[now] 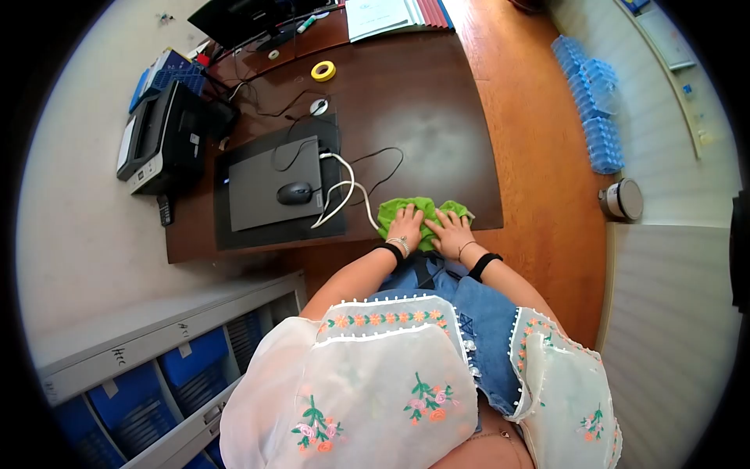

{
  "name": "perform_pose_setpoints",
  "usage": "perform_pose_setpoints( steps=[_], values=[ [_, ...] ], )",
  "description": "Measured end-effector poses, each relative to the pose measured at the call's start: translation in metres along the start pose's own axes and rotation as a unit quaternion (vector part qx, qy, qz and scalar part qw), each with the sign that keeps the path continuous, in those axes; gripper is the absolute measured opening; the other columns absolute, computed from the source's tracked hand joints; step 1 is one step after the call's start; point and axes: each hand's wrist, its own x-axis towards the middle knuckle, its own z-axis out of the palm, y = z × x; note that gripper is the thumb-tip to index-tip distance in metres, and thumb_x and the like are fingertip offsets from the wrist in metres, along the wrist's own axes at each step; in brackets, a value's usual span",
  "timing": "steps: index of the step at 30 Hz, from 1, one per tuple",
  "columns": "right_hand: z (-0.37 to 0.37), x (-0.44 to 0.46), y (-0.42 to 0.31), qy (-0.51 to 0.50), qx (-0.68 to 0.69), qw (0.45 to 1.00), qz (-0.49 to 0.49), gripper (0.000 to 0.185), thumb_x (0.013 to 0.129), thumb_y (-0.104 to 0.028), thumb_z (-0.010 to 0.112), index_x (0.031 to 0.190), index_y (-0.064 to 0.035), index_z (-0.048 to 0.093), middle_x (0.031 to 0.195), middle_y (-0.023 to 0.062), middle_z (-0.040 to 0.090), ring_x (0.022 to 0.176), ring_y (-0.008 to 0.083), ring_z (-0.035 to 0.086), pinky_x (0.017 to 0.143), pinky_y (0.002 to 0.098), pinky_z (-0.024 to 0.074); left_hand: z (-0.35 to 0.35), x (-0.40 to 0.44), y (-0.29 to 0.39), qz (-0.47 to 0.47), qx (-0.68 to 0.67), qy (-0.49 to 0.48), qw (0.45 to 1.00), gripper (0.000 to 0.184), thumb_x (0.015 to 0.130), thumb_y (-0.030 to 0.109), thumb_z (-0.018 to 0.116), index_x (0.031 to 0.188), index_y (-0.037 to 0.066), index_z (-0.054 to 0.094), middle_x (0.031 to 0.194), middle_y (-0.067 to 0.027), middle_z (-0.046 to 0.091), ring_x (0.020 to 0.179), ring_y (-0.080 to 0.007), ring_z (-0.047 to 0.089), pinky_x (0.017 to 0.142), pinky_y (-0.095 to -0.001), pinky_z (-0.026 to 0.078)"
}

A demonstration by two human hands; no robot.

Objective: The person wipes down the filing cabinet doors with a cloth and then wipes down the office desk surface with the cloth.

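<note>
A crumpled green cloth [394,213] lies at the front edge of the dark brown desk [422,141]. My left hand [405,227] rests on its left part, palm down with the fingers spread. Close beside it, my right hand [451,234] presses on the cloth's right part, fingers also apart. To the left of the cloth, a closed grey laptop [262,187] sits on a black mat [336,141], with a black mouse [294,193] on its lid. A white cable [349,168] curves from the laptop toward the cloth.
Yellow tape [323,71] and papers [381,17] are on the desk's far part. A black printer [168,141] stands at the left, beside a phone-like handset [164,210]. Water bottles [601,144] and a round container [623,199] are on the floor at the right.
</note>
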Motion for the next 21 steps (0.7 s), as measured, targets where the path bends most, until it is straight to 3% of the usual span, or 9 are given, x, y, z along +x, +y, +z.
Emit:
perform_pose_setpoints(
  steps=[7,9,11,16,21],
  values=[
    [-0.016,0.007,0.043,-0.006,-0.012,0.998,-0.058,0.060,0.083,-0.029,0.054,0.138,-0.0268,0.030,0.143,0.0092,0.029,0.129,0.0280,0.029,0.104,0.0507,0.0223,-0.009,0.052,0.007,0.043,-0.005,-0.032,0.999,0.032,0.070,0.014,0.061,0.100,0.011,0.052,0.109,-0.0144,0.043,0.103,-0.0334,0.045,0.076,-0.0407,0.051],
    [-0.025,0.013,0.060,0.002,-0.006,0.998,-0.067,0.061,0.082,-0.028,0.056,0.138,-0.0253,0.032,0.140,0.0111,0.033,0.127,0.0312,0.032,0.104,0.0498,0.0231,-0.007,0.068,0.012,0.053,0.001,-0.027,0.998,0.032,0.069,0.014,0.062,0.099,0.011,0.052,0.108,-0.0134,0.044,0.103,-0.0323,0.046,0.074,-0.0402,0.052],
    [-0.024,0.019,0.075,0.022,-0.011,0.997,-0.076,0.058,0.082,-0.027,0.056,0.136,-0.0247,0.035,0.137,0.0120,0.036,0.126,0.0316,0.032,0.104,0.0492,0.0241,-0.006,0.081,0.018,0.055,-0.012,-0.036,0.998,0.034,0.068,0.013,0.062,0.100,0.009,0.050,0.105,-0.0148,0.044,0.101,-0.0335,0.046,0.077,-0.0411,0.050],
    [-0.029,0.021,0.097,0.112,0.011,0.990,-0.089,0.058,0.078,-0.022,0.058,0.133,-0.0230,0.040,0.132,0.0136,0.040,0.119,0.0334,0.038,0.101,0.0467,0.0312,-0.001,0.105,0.030,0.061,-0.021,0.003,0.998,0.030,0.067,0.012,0.061,0.094,0.008,0.049,0.102,-0.0137,0.043,0.098,-0.0329,0.046,0.071,-0.0410,0.051],
    [-0.036,0.023,0.135,0.138,0.060,0.982,-0.113,0.057,0.076,-0.017,0.061,0.130,-0.0229,0.044,0.127,0.0134,0.044,0.117,0.0335,0.040,0.100,0.0435,0.0337,0.006,0.123,0.054,0.056,-0.003,0.018,0.998,0.030,0.067,0.011,0.061,0.095,0.008,0.049,0.104,-0.0137,0.043,0.096,-0.0330,0.046,0.070,-0.0413,0.051]
  ],
)
